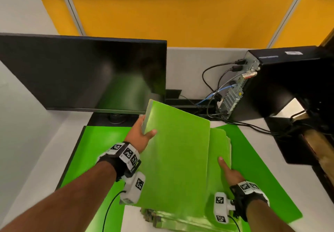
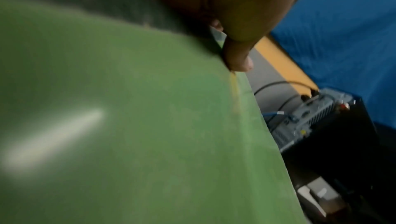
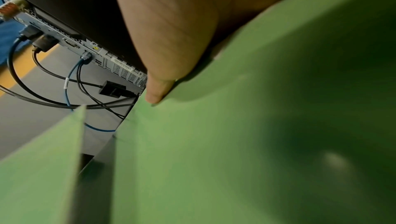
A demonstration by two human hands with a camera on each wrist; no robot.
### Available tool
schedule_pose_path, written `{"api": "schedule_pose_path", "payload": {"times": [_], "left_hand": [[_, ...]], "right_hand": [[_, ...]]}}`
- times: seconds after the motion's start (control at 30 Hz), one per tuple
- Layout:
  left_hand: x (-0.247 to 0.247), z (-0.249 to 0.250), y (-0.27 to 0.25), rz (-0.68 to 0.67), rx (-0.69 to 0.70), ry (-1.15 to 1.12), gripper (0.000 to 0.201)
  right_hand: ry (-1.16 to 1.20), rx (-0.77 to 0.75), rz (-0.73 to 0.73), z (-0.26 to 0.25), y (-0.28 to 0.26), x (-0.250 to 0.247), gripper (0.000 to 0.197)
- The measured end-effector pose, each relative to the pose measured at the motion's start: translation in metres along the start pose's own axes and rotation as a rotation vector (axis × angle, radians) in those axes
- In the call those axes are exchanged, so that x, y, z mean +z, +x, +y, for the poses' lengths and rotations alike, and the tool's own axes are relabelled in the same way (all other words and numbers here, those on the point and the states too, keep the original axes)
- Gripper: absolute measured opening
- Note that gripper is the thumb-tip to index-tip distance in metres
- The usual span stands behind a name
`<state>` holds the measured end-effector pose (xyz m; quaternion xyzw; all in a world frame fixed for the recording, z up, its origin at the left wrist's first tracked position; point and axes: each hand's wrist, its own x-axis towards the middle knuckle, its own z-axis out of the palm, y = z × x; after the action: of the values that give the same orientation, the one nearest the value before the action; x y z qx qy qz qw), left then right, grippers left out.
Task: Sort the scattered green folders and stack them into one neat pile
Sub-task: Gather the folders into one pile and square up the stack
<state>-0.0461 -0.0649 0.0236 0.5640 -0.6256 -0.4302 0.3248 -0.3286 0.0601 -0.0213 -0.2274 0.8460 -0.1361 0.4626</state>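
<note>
Left hand (image 1: 142, 132): fingers grip the far-left corner of the flat green card folder (image 1: 177, 150), thumb on top. The folder is tilted, far edge raised, over the pile of green folders (image 1: 218, 145). Right hand (image 1: 229, 170) pinches the pile's right edge, thumb on top, other fingers hidden underneath. The pile sits on a green mat (image 1: 97, 150) on the grey tabletop (image 1: 36, 141). In the way: black monitor (image 1: 81, 72) just behind the raised corner. Black computer tower (image 1: 282, 83) far right, its cables (image 3: 46, 41) trailing behind the mat.

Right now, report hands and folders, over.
Left hand grips raised folder at edge. Right hand holds pile, thumb on top. Tower cables lie just behind.
</note>
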Motion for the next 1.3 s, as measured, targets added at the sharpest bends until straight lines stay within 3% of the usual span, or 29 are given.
{"api": "schedule_pose_path", "payload": {"times": [0.13, 0.3, 0.37, 0.43, 0.5, 0.63, 0.77, 0.83, 0.9, 0.97, 1.0, 1.1, 1.17, 1.3], "left_hand": [[0.039, -0.012, -0.005, -0.015, -0.064, 0.144, 0.066], [0.067, -0.027, 0.0, 0.025, -0.155, 0.286, 0.063], [0.075, -0.03, -0.002, -0.004, -0.205, 0.331, 0.065], [0.083, -0.03, -0.004, -0.065, -0.237, 0.351, 0.071], [0.091, -0.028, -0.006, -0.116, -0.261, 0.362, 0.078], [0.096, -0.03, -0.006, -0.171, -0.305, 0.363, 0.084], [0.086, -0.034, -0.009, -0.19, -0.335, 0.169, 0.08], [0.08, -0.034, -0.01, -0.209, -0.334, 0.054, 0.069], [0.073, -0.037, -0.008, -0.22, -0.361, -0.042, 0.06], [0.061, -0.045, -0.008, -0.175, -0.423, -0.073, 0.051], [0.053, -0.049, -0.009, -0.126, -0.435, -0.067, 0.046], [0.021, -0.066, -0.006, 0.015, -0.531, 0.258, 0.04], [-0.005, -0.078, -0.01, 0.096, -0.654, 0.565, 0.045], [-0.046, -0.105, -0.031, 0.211, -0.828, 0.686, 0.055]], "right_hand": [[0.02, -0.002, -0.023, 0.001, 0.005, -0.003, 0.085], [0.088, 0.0, 0.01, 0.003, 0.007, 0.001, 0.098], [0.108, -0.037, 0.019, 0.004, 0.009, 0.003, 0.118], [0.101, -0.068, 0.02, 0.007, 0.013, 0.003, 0.151], [0.071, -0.074, -0.003, 0.013, 0.019, 0.004, 0.161], [0.217, -0.026, -0.065, 0.012, 0.008, 0.0, 0.135], [0.355, -0.027, -0.096, 0.01, 0.005, -0.005, 0.083], [0.402, -0.078, -0.109, 0.01, 0.002, -0.006, 0.091], [0.461, -0.084, -0.121, 0.011, 0.002, -0.004, 0.081], [0.483, -0.057, -0.115, 0.011, 0.001, -0.005, 0.074], [0.458, -0.061, -0.118, 0.012, 0.0, -0.005, 0.083], [0.383, -0.093, -0.105, 0.008, -0.005, 0.001, 0.123], [0.407, -0.095, -0.075, 0.008, -0.007, 0.003, 0.12], [0.493, -0.128, -0.064, 0.005, -0.012, 0.003, 0.108]]}}
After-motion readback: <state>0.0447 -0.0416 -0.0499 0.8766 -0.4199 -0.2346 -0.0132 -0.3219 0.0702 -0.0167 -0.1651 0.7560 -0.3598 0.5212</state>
